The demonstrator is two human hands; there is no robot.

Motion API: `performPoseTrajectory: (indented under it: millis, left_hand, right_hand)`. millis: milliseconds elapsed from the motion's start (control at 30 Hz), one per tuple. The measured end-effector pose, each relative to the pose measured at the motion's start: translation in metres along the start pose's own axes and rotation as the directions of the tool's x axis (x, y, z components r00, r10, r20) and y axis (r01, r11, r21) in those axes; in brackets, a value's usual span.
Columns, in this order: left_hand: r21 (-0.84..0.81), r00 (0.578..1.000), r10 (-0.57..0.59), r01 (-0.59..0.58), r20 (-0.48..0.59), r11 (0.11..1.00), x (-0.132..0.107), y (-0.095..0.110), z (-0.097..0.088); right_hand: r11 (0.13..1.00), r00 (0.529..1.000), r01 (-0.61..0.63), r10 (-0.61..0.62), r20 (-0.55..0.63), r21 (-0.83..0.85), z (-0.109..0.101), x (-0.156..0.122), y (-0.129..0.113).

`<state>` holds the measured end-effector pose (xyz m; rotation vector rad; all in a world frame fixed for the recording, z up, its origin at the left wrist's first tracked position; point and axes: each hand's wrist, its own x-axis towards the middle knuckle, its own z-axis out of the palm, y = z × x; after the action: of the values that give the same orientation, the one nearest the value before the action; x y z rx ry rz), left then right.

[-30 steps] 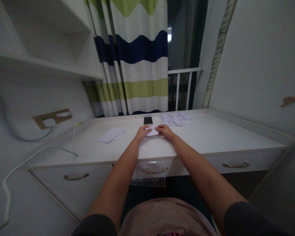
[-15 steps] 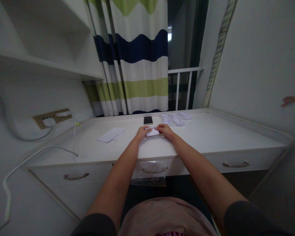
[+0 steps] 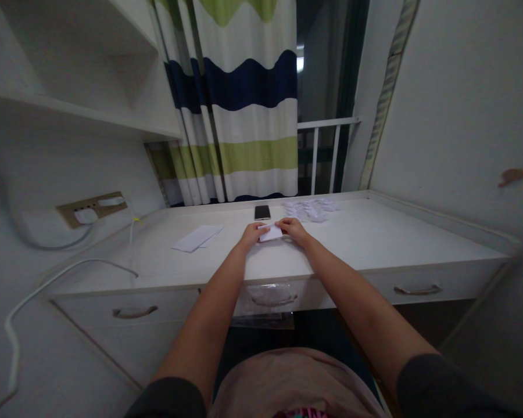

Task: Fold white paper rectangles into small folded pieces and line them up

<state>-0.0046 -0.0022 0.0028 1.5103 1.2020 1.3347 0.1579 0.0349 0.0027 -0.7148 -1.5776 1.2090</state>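
Note:
A small piece of white paper (image 3: 271, 233), seemingly folded, is held between my two hands just above the desk. My left hand (image 3: 251, 235) grips its left edge, thumb on top. At the paper's upper right, my right hand (image 3: 293, 229) pinches it with thumb and fingers. Flat sheets of white paper (image 3: 197, 238) lie to the left, one overlapping another. Behind my right hand sits a group of several small folded white paper pieces (image 3: 310, 209). A dark phone (image 3: 262, 213) rests just beyond my hands.
The white desk (image 3: 418, 232) has a raised rim at the back and right, and drawers with handles in front. Clear plastic (image 3: 268, 293) hangs at the middle drawer. On the left are a white cable (image 3: 70, 268) and a wall socket (image 3: 91, 210). A striped curtain (image 3: 253, 133) hangs behind.
My right-hand fingers have shifted slightly at the paper's upper right edge. Both hands keep hold of it, and everything else stays in place.

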Motion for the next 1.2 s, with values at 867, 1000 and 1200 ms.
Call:
performPoseTrajectory:
  millis: [867,1000,1200]
  left_hand:
    - [0.028,0.998,0.005,-0.007,0.067,1.000,-0.0049,0.0063,0.0022]
    - [0.037,0.998,0.011,-0.014,0.063,0.999,-0.0034,0.0040,0.0018]
    - [0.090,0.996,0.021,-0.029,0.085,0.996,-0.0016,0.0016,0.0010]
  right_hand:
    - [1.000,1.000,0.001,-0.001,0.013,-0.005,0.0006,0.0010,0.0020]
    - [0.998,0.998,-0.057,0.057,0.019,0.013,0.0026,-0.0018,-0.0009]
    - [0.999,0.998,-0.053,0.053,0.042,-0.009,0.0039,-0.0053,-0.0045]
